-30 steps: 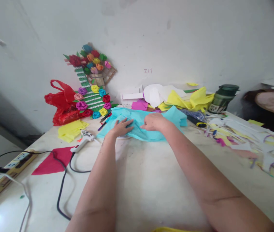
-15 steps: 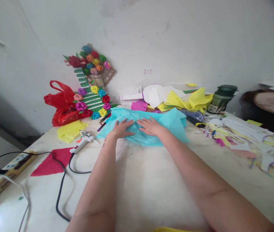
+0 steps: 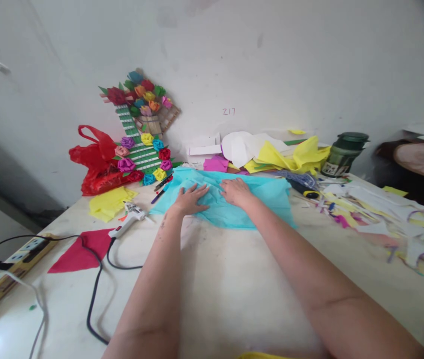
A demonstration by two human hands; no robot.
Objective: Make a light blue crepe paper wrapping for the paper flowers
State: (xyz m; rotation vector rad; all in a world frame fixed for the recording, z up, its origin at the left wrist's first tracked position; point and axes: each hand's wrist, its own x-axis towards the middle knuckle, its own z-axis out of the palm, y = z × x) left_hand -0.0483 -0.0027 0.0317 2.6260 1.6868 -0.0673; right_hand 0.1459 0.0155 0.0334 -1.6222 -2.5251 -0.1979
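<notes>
A crumpled sheet of light-blue crepe paper (image 3: 271,199) lies spread on the table, below the wall. On its left part my left hand (image 3: 190,200) rests flat with the fingers spread. My right hand (image 3: 236,193) lies on the middle of the sheet, fingers stretched forward and slightly bent. Neither hand grips anything that I can see. Left of the sheet lies a white glue gun (image 3: 127,219), its black cord running toward me. Pens (image 3: 158,196) lie at the sheet's left edge.
A red plastic bag (image 3: 97,164) and a guitar-shaped craft with paper flowers (image 3: 139,154) stand at the back left. Yellow paper (image 3: 303,155), a green bottle (image 3: 345,154), a cutter (image 3: 305,190) and paper scraps (image 3: 376,214) lie rightward. A power strip (image 3: 13,264) is at the left edge.
My right hand has shifted slightly right and away from me, its fingers more bent. The sheet's right side lies flatter. My left hand stays in place on the paper.
</notes>
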